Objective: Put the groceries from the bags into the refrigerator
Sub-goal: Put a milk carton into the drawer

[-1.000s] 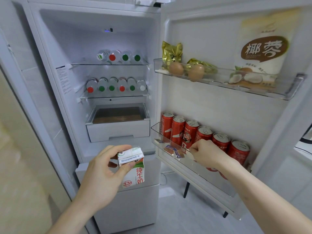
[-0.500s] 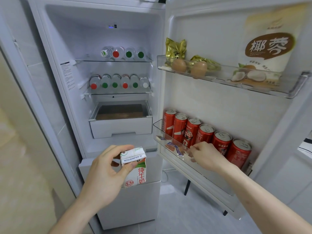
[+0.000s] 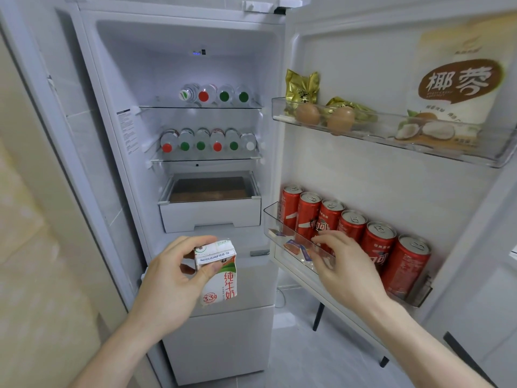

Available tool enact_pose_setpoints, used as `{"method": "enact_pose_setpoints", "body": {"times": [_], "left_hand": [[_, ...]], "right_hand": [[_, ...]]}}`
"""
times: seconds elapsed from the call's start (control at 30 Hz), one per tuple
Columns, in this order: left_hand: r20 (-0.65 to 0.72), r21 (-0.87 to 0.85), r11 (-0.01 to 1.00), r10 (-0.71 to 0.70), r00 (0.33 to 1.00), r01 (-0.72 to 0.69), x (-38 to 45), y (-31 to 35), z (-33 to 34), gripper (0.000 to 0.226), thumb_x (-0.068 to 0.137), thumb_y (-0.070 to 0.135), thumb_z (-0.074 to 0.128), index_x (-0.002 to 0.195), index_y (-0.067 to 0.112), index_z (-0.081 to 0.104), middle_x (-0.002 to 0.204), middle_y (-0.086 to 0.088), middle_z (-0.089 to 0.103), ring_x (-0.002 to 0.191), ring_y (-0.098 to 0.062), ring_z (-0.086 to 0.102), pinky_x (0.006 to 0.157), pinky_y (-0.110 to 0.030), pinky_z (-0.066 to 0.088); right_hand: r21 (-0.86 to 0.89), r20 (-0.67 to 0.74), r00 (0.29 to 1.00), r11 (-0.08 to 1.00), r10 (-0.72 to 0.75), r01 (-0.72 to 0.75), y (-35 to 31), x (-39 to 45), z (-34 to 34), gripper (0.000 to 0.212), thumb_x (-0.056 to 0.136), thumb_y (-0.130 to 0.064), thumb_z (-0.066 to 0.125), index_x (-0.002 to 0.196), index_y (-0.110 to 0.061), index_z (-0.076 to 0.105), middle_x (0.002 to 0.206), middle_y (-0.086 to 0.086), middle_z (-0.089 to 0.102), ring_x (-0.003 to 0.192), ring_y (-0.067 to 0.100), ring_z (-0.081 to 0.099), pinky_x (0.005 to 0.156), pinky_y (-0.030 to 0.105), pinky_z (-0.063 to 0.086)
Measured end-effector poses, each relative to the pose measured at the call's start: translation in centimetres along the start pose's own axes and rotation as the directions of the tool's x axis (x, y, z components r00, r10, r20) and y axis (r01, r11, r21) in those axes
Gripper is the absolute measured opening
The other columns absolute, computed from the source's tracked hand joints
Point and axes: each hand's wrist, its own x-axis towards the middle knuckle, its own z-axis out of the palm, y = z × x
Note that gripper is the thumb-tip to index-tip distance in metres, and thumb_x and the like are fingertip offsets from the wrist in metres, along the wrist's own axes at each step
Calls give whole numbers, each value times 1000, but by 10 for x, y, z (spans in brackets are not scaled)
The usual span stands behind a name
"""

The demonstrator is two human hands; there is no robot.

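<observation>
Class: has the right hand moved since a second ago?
Yes. The right hand has drawn back from the red cans, out of the lower door bin, fingers now spread.

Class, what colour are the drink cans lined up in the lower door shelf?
Red cans with silver tops, seen in the head view.

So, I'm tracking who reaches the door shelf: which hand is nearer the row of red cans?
Right hand: its fingers reach just in front of the red cans. The left hand holds the milk carton off to their left.

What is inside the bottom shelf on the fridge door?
The bottom door shelf holds six red cans in a row and a small packet in front. The right hand covers part of it.
</observation>
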Motion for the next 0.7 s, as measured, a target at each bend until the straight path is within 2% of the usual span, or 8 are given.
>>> {"method": "enact_pose_setpoints", "body": {"times": [0.07, 0.13, 0.23, 0.3, 0.47, 0.6, 0.7], "left_hand": [[-2, -9, 1000, -5, 1000, 5, 8, -3, 0, 34, 87, 22, 77, 112, 43, 68, 107, 26, 66, 99, 0, 61, 72, -17, 51], [-10, -12, 1000, -19, 1000, 19, 18, -7, 0, 33, 87, 22, 77, 113, 42, 68, 107, 24, 67, 98, -1, 63, 71, -17, 53], [-37, -17, 999, -37, 999, 37, 37, -16, 3, 31, 88, 24, 77, 113, 39, 69, 108, 23, 68, 95, -1, 65, 67, -13, 51], [-54, 15, 999, -37, 998, 38, 52, -23, 6, 30, 88, 25, 77, 114, 38, 69, 108, 23, 68, 99, 5, 62, 68, -12, 51], [-87, 100, 993, -50, 995, 58, 97, -50, 12, 31, 87, 29, 77, 116, 34, 68, 109, 23, 67, 101, 16, 55, 78, -7, 40], [-115, 129, 987, -76, 990, 91, 136, -73, 18, 31, 87, 29, 77, 117, 33, 68, 112, 18, 68, 99, 12, 57, 77, -5, 39], [-139, 155, 982, -88, 986, 110, 164, -89, 22, 33, 87, 27, 77, 119, 32, 68, 116, 14, 68, 100, 1, 61, 81, -11, 40]], "right_hand": [[43, 5, 995, 994, -97, 96, -13, -9, 7, 25, 93, -32, 67, 117, -34, 70, 130, -24, 57, 118, 4, 52, 95, 25, 47], [71, 70, 983, 984, -170, 165, -25, -16, 19, 25, 91, -32, 67, 116, -34, 69, 133, -23, 56, 124, 3, 49, 100, 18, 39], [127, 209, 957, 976, -200, 176, -36, -11, 41, 30, 93, -39, 64, 123, -38, 65, 141, -27, 48, 135, -2, 40, 103, 9, 27], [137, 282, 939, 977, -198, 165, -38, 0, 57, 37, 94, -43, 62, 130, -39, 59, 147, -27, 42, 140, -2, 34, 108, 11, 27], [141, 344, 919, 978, -193, 153, -43, 41, 91, 49, 91, -43, 64, 139, -37, 53, 155, -20, 37, 144, 5, 35, 111, 17, 29], [162, 374, 905, 976, -200, 149, -47, 79, 109, 55, 91, -46, 64, 142, -39, 47, 158, -18, 32, 139, 8, 43, 112, 27, 38], [207, 362, 906, 966, -220, 152, -50, 105, 118, 56, 92, -45, 64, 145, -39, 45, 159, -19, 28, 144, 7, 35, 115, 27, 37]]}}
